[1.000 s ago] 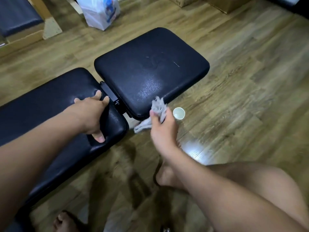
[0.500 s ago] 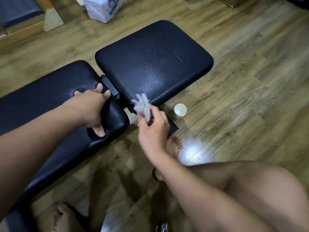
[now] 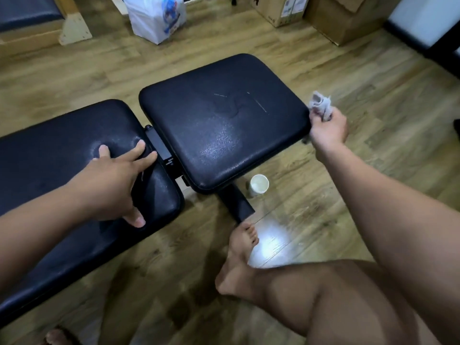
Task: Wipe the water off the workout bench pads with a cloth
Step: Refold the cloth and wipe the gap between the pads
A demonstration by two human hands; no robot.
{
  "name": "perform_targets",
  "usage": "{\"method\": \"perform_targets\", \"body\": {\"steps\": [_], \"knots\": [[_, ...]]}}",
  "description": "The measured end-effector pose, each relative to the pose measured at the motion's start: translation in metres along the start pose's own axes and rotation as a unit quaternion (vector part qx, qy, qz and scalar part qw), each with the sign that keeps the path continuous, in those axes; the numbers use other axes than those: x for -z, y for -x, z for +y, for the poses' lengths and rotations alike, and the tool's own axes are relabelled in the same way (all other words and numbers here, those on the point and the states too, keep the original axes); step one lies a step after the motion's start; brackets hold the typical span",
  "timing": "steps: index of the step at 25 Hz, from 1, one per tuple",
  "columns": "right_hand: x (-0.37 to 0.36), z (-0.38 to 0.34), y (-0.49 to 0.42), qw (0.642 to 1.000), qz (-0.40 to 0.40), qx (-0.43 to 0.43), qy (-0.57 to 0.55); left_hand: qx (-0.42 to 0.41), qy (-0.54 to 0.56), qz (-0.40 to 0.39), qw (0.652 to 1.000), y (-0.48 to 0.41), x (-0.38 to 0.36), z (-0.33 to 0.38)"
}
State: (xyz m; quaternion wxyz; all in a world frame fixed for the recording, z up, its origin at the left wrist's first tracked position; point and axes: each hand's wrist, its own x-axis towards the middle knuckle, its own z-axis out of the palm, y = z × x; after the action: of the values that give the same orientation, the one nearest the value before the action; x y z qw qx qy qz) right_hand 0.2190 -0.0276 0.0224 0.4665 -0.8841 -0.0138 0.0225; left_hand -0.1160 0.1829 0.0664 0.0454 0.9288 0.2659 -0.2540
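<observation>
Hand with cloth at the right edge of the square bench pad

The cloth, a small crumpled grey-white wad, sits right of centre in the frame, bunched in the curled fingers of the right hand, just at the right corner of the square pad; whether it touches the pad I cannot tell. That pad is black and grained, with fine droplets glistening across its lower middle, a darker smear near its centre and a few pale scratches. The left hand lies flat, fingers spread and straight, pressing on the end of the long pad at centre left, holding nothing; a paper cup stands on the wooden floor just below the square pad.
</observation>
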Motion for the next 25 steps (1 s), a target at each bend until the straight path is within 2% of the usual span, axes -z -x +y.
{"method": "perform_targets", "body": {"steps": [2,4,5,8,11,16,18,21,23,25], "knots": [[0.010,0.007,-0.009,0.998,-0.060,-0.003,0.002,-0.005,0.037,-0.007,0.999,0.001,-0.009,-0.005],[0.023,0.010,-0.013,0.986,-0.153,-0.032,-0.054,-0.003,0.106,-0.027,0.994,0.001,-0.016,-0.012],[0.028,0.009,-0.018,0.979,-0.190,-0.042,-0.055,-0.004,0.130,-0.010,0.992,-0.003,-0.017,-0.015],[0.018,-0.001,-0.049,0.982,-0.183,-0.020,0.033,0.027,0.123,0.148,0.981,-0.022,-0.023,-0.012],[-0.019,-0.034,-0.079,0.973,-0.212,0.006,0.097,0.044,0.096,0.242,0.965,-0.036,-0.042,-0.003],[-0.099,-0.103,-0.108,0.948,-0.311,0.035,0.060,0.022,0.132,0.296,0.946,-0.047,-0.063,-0.007],[-0.082,-0.096,-0.110,0.939,-0.336,0.016,0.069,0.020,0.152,0.309,0.938,-0.049,-0.064,-0.006],[-0.011,-0.060,-0.098,0.912,-0.382,-0.038,0.145,0.018,0.184,0.329,0.926,-0.047,-0.065,-0.001],[0.003,-0.056,-0.100,0.894,-0.411,-0.055,0.172,0.014,0.198,0.346,0.917,-0.049,-0.065,0.000],[-0.036,-0.079,-0.112,0.916,-0.360,-0.035,0.171,0.013,0.201,0.360,0.911,-0.053,-0.071,-0.001]]}}
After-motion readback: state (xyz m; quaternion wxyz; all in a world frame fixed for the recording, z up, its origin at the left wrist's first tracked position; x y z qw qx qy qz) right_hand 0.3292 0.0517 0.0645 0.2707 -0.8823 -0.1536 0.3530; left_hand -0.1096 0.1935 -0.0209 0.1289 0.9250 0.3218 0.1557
